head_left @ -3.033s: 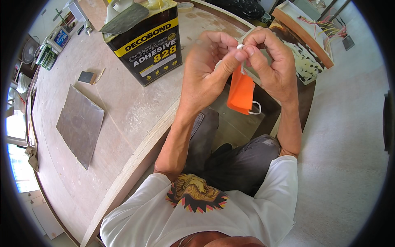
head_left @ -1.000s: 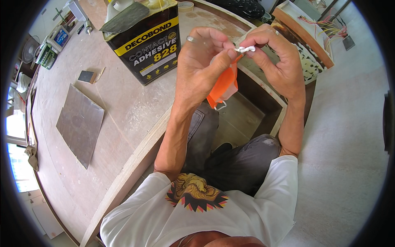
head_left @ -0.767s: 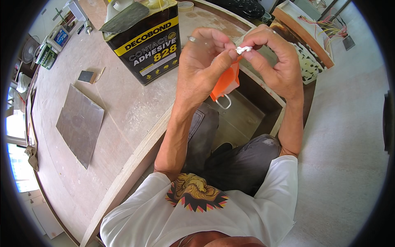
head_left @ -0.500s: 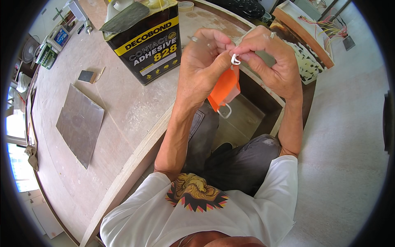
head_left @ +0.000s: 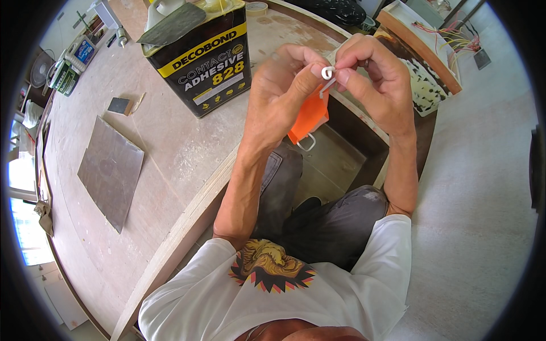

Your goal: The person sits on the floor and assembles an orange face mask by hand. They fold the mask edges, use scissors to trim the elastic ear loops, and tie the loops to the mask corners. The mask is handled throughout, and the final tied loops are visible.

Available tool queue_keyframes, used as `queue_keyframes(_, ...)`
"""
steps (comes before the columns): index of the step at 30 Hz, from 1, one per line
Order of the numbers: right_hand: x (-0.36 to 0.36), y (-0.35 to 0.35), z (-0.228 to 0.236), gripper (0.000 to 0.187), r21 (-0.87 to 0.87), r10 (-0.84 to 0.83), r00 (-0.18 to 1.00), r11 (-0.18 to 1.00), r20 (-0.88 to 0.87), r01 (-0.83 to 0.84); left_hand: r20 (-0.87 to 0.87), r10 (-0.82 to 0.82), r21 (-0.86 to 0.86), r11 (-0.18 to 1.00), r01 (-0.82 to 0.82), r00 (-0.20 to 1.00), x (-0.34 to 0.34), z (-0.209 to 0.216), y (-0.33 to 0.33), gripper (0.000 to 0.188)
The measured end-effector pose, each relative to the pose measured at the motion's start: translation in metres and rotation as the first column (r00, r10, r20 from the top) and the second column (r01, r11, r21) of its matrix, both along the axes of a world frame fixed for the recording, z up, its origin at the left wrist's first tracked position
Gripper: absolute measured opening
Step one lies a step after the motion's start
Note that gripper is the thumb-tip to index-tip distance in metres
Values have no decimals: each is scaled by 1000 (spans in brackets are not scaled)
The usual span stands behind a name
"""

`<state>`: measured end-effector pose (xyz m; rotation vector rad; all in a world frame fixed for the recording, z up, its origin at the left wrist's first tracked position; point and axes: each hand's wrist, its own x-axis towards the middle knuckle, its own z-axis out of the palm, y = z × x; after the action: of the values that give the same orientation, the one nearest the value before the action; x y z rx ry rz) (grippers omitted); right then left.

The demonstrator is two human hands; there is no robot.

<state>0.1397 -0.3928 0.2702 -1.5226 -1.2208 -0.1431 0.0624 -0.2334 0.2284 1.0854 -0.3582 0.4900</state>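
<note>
An orange face mask (head_left: pixel 310 116) with a paler inner side hangs below my fingers, in front of the table edge. Its white ear loop (head_left: pixel 327 73) is curled into a small ring between my fingertips. My left hand (head_left: pixel 276 94) is closed, pinching the loop between thumb and forefinger. From the other side, my right hand (head_left: pixel 378 94) pinches the same loop at its right. The mask's other ear loop (head_left: pixel 307 143) dangles free at the bottom. My left fingers partly cover the mask's upper part.
Left of my hands, a black and yellow adhesive can (head_left: pixel 199 71) stands on the table (head_left: pixel 170 148), a grey flat plate (head_left: pixel 173 25) on its top. A diamond-shaped grey sheet (head_left: pixel 111 170) lies further left. Bottles (head_left: pixel 68 77) stand far left; loose wires (head_left: pixel 455 42) lie far right.
The white loop has turned into a rounder ring between my fingertips. The mask has risen slightly and shows less of its paler side. My right fingers have shifted their pinch.
</note>
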Motion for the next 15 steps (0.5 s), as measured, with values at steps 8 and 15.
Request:
queue_keyframes(8, -3, 1, -3, 4, 29, 41, 981, 999, -187, -36, -34, -55, -40, 998, 54, 998, 0, -4, -2, 17)
queue_keyframes(15, 0, 1, -4, 6, 58, 132, 944, 991, -304, -120, -65, -163, -103, 982, 156, 984, 1, -3, 4, 19)
